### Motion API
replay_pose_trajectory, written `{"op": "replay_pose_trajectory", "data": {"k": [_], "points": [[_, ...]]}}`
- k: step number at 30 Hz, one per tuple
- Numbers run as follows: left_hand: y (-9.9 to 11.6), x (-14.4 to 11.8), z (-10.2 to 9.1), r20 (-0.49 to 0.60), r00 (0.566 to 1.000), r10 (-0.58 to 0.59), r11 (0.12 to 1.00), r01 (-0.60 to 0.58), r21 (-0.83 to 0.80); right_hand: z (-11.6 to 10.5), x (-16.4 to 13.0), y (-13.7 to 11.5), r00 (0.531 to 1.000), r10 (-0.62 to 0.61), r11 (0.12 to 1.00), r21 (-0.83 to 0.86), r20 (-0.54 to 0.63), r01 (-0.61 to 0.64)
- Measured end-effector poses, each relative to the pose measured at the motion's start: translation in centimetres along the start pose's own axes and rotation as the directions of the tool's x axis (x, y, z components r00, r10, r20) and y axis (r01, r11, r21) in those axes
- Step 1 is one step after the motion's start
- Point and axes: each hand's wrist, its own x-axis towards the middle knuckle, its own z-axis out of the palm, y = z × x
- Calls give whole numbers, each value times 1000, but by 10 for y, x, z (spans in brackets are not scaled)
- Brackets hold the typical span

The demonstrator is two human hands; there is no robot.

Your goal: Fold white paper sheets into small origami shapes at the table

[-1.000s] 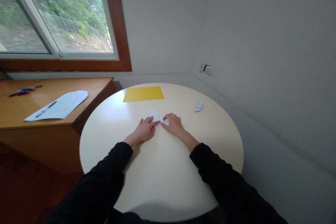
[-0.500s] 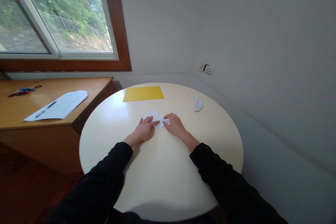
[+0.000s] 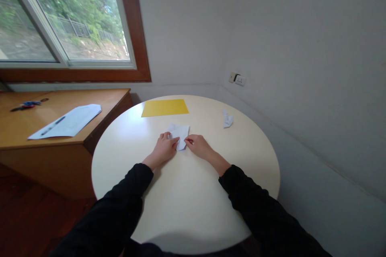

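A small folded white paper (image 3: pixel 181 131) lies on the round table in front of me, its fold lines faintly visible. My left hand (image 3: pixel 164 147) rests at the paper's left side, thumb pressed on its face and fingers curled at its left edge. At the lower right edge, my right hand (image 3: pixel 199 145) pinches the paper between thumb and fingertips. Part of the sheet is hidden under the left hand.
A yellow sheet (image 3: pixel 165 108) lies at the far side of the round table (image 3: pixel 187 204). A crumpled or folded white paper piece (image 3: pixel 228 119) sits to the right. On the wooden desk (image 3: pixel 111 100) are white sheets (image 3: pixel 74 122), a pen (image 3: pixel 53 125) and scissors (image 3: pixel 30 104).
The white paper has changed from a roughly triangular outline to a more squarish one. My right hand has gone from curved over its right corner to pinching its edge; my left fingers are more curled.
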Motion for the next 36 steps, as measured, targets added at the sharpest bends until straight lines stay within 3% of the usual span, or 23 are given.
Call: {"op": "replay_pose_trajectory", "data": {"k": [4,7,12,14,18,22,26,36], "points": [[-3,1,6,-8,1000,27,999,-27,-36,1,0,1,999,27,998,60,-27,-25],[-8,3,10,-26,994,104,990,-106,-94,-1,3,4,988,89,991,110,-128,-75],[-12,6,12,-24,974,225,963,-226,-144,-7,9,20,923,181,974,188,-338,-122],[-11,6,11,-15,965,261,950,-259,-174,-9,11,28,898,248,958,233,-363,-170],[-9,5,7,-15,941,339,903,-330,-276,-10,13,43,895,393,904,266,-209,-335],[-7,2,4,18,921,389,870,-361,-334,-10,11,47,938,336,935,152,-91,-320],[-8,1,6,38,929,368,885,-338,-320,-9,10,48,942,320,943,132,-100,-306],[-10,2,8,73,923,377,900,-347,-263,-7,11,48,905,415,847,404,-97,-345]]}}
